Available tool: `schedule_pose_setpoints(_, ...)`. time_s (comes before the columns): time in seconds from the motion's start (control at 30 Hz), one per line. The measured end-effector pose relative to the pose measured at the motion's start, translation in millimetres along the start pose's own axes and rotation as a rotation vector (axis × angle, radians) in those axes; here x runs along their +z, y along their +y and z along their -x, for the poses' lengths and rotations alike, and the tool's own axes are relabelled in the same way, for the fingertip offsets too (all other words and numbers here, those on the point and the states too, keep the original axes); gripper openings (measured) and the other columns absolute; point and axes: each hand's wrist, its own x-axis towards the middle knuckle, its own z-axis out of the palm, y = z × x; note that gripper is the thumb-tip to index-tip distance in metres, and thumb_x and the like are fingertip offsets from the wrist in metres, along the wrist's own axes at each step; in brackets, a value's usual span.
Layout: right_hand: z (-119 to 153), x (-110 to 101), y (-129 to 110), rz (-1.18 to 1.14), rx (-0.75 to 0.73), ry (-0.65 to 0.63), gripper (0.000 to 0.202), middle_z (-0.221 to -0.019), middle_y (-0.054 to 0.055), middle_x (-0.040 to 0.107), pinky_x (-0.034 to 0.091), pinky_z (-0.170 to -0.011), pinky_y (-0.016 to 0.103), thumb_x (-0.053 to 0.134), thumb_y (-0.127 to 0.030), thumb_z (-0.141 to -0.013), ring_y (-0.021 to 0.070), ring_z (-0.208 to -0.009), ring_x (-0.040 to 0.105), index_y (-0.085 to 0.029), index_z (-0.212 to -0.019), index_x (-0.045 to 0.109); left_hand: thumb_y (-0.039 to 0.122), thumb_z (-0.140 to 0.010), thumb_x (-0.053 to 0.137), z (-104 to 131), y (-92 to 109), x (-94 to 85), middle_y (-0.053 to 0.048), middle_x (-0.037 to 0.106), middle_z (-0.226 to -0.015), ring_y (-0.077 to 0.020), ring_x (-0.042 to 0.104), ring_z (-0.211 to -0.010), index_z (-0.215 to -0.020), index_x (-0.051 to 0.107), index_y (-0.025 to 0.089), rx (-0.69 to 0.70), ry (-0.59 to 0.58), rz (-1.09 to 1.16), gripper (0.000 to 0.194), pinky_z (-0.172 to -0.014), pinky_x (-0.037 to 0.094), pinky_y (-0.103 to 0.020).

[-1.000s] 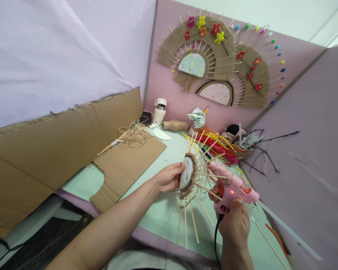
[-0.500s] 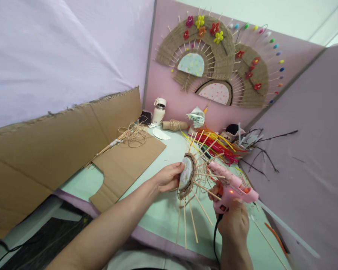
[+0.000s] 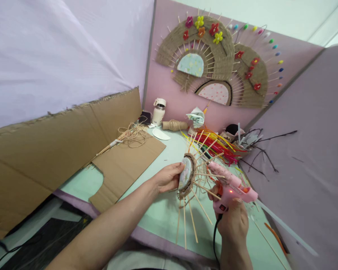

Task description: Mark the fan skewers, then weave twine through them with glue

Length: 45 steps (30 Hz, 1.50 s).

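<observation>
My left hand (image 3: 170, 177) pinches the flat edge of a half-round piece (image 3: 187, 173) with a pale patterned face, a twine-wrapped rim and thin wooden sticks fanning out from it. The piece is held upright above the table, its sticks pointing up, right and down. My right hand (image 3: 232, 215) is wrapped round the handle of a pink glue gun (image 3: 228, 183) with a small light glowing on its side. The nozzle points left, among the sticks, apart from the rim. A long clear glue stick (image 3: 287, 228) juts from the gun's back.
Cut cardboard (image 3: 129, 163) lies left on the table (image 3: 154, 217), with sticks and loose twine on it. Behind are a bottle (image 3: 159, 112), a twine roll (image 3: 174, 125) and colourful pipe cleaners (image 3: 225, 148). Dark twigs (image 3: 263, 152) reach out at right. Decorated woven fans (image 3: 197, 33) hang behind.
</observation>
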Motion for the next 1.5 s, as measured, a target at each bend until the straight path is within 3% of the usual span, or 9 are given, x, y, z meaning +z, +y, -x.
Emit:
schedule_pose_setpoints(0.43, -1, 1, -1, -0.015, -0.012, -0.021, 0.038, -0.079, 0.005, 0.058, 0.038, -0.052, 0.027, 0.048, -0.051, -0.090, 0.0155, -0.064, 0.052, -0.018, -0.105, 0.060, 0.033, -0.063, 0.084, 0, 0, -1.0, -0.005, 0.068, -0.075, -0.0153, 0.064, -0.067, -0.084, 0.063, 0.011, -0.011, -0.013, -0.008, 0.037, -0.067, 0.050, -0.027)
schedule_pose_setpoints(0.8, -2, 4, -2, -0.004, -0.028, -0.067, 0.038, -0.071, 0.004, 0.055, 0.040, -0.054, 0.027, 0.043, -0.049, -0.092, 0.0150, -0.064, 0.050, -0.017, -0.081, 0.061, 0.032, -0.062, 0.085, 2, -1, 1.7, -0.006, 0.069, -0.073, -0.0143, 0.063, -0.062, -0.083, 0.064, 0.010, -0.045, -0.006, -0.016, 0.037, -0.063, 0.050, -0.025)
schedule_pose_setpoints(0.9, -4, 0, -3, 0.044, -0.054, -0.005, 0.032, -0.077, 0.004, 0.056, 0.038, -0.054, 0.027, 0.044, -0.046, -0.092, 0.0145, -0.065, 0.049, -0.018, -0.090, 0.060, 0.033, -0.059, 0.086, 3, -1, 1.3, -0.006, 0.069, -0.072, -0.0145, 0.063, -0.062, -0.082, 0.064, 0.010, -0.052, -0.003, -0.006, 0.039, -0.062, 0.050, -0.025)
schedule_pose_setpoints(1.0, -15, -24, -7, 0.331, -0.098, 0.144, 0.038, -0.082, 0.006, 0.058, 0.037, -0.055, 0.027, 0.044, -0.050, -0.089, 0.0164, -0.068, 0.051, -0.016, -0.098, 0.060, 0.031, -0.062, 0.085, 2, 1, 1.3, -0.006, 0.068, -0.071, -0.0142, 0.063, -0.062, -0.079, 0.064, 0.010, -0.040, 0.015, 0.000, 0.034, -0.062, 0.051, -0.024)
schedule_pose_setpoints(1.13, -37, -87, -8, 1.033, -0.028, 0.324, 0.050, -0.084, 0.013, 0.062, 0.040, -0.062, 0.033, 0.045, -0.058, -0.083, 0.0246, -0.074, 0.054, -0.013, -0.094, 0.062, 0.027, -0.070, 0.079, 1, 3, 2.5, -0.006, 0.067, -0.069, -0.0134, 0.063, -0.060, -0.079, 0.064, 0.010, -0.022, 0.043, -0.013, 0.025, -0.061, 0.051, -0.023)
schedule_pose_setpoints(1.27, -44, -141, 8, 1.448, 0.193, 0.138, 0.055, -0.081, 0.019, 0.065, 0.042, -0.068, 0.041, 0.039, -0.055, -0.084, 0.0326, -0.075, 0.058, -0.009, -0.094, 0.067, 0.021, -0.077, 0.072, 1, 2, 5.5, -0.006, 0.069, -0.071, -0.0138, 0.065, -0.061, -0.083, 0.064, 0.010, -0.034, 0.088, -0.032, 0.015, -0.060, 0.051, -0.022)
schedule_pose_setpoints(1.4, -37, -160, 23, 1.636, 0.430, 0.076, 0.056, -0.101, 0.026, 0.064, 0.044, -0.081, 0.049, 0.043, -0.048, -0.085, 0.0410, -0.095, 0.059, -0.005, -0.113, 0.066, 0.019, -0.078, 0.070, 2, 3, 8.5, -0.007, 0.069, -0.070, -0.0125, 0.065, -0.058, -0.082, 0.065, 0.008, -0.044, 0.113, -0.081, 0.013, -0.056, 0.051, -0.020)
schedule_pose_setpoints(1.5, -33, -154, 17, 1.592, 0.372, 0.187, 0.059, -0.118, 0.029, 0.058, 0.041, -0.087, 0.059, 0.048, -0.050, -0.083, 0.0462, -0.109, 0.053, -0.007, -0.120, 0.063, 0.020, -0.077, 0.072, 2, 4, 10.5, -0.007, 0.070, -0.070, -0.0117, 0.064, -0.057, -0.082, 0.066, 0.007, -0.042, 0.133, -0.131, 0.015, -0.055, 0.050, -0.019)
